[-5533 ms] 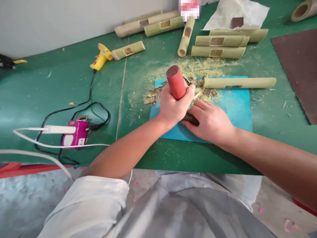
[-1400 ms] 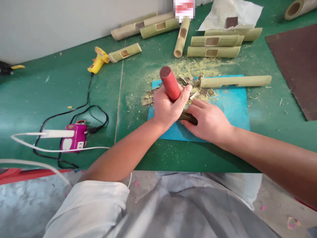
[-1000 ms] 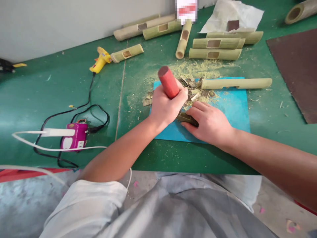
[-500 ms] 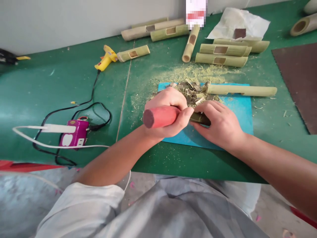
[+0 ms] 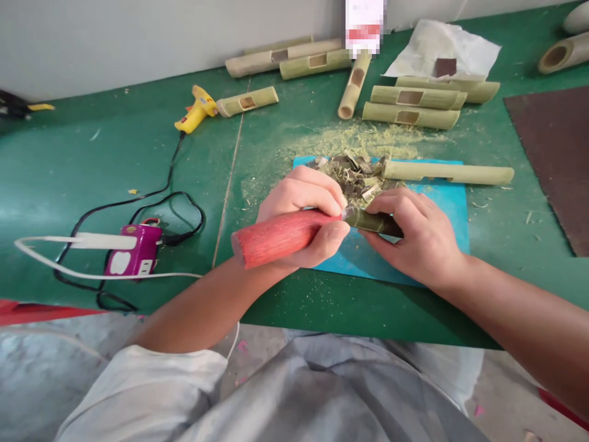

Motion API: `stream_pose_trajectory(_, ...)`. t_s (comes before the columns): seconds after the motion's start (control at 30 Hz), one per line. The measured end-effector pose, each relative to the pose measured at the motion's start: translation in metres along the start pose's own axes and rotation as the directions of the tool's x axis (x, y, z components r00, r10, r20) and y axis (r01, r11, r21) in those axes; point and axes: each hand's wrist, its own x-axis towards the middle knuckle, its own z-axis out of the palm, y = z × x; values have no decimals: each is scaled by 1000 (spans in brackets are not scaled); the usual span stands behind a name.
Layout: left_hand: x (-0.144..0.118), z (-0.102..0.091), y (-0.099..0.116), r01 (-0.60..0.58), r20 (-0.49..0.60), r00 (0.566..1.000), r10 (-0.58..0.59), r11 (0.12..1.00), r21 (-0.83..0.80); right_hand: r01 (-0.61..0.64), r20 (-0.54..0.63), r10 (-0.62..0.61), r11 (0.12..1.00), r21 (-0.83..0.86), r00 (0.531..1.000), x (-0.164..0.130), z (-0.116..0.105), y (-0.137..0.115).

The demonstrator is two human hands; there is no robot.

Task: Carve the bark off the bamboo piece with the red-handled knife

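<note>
My left hand (image 5: pixel 299 205) is wrapped around the thick red wooden handle (image 5: pixel 280 239) of a tool, whose butt end points left toward me. Its working end meets a dark green-brown piece of bamboo (image 5: pixel 375 221), and the blade is mostly hidden. Thumb and fingers of my right hand (image 5: pixel 418 236) pinch that bamboo piece from the right. Both hands are over a blue mat (image 5: pixel 444 215). Dark and pale shavings (image 5: pixel 356 178) are heaped just beyond them. A pale bamboo tube (image 5: pixel 460 172) lies across the mat's far right corner.
Several notched bamboo tubes (image 5: pixel 409 115) lie at the back of the green table (image 5: pixel 267 294). On the left are a yellow glue gun (image 5: pixel 197 110) and a purple power adapter (image 5: pixel 134 250) with cords. A brown sheet (image 5: pixel 552 159) lies right; white paper (image 5: pixel 442 46) rests behind.
The red handle has swung left and now shows more of its length. My left hand has turned with it, exposing more of the bamboo piece. My right hand has shifted slightly right.
</note>
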Motion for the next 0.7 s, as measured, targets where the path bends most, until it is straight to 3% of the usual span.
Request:
stream_pose_trajectory(0.03,1,1,2,-114,-9,993,114,993,-22,-17,23,17,1000,-6,1000,0,0,1)
stream_pose_trajectory(0.1,4,3,4,-183,5,983,183,983,-35,-47,78,48,999,-16,996,0,1,1)
stream_pose_trajectory(0.4,8,5,6,-43,208,977,37,999,22,-20,173,25,999,-30,985,1,5,2)
stream_pose_trajectory(0.7,3,10,1,40,201,978,-50,998,52,25,171,-17,999,-42,985,1,10,-1)
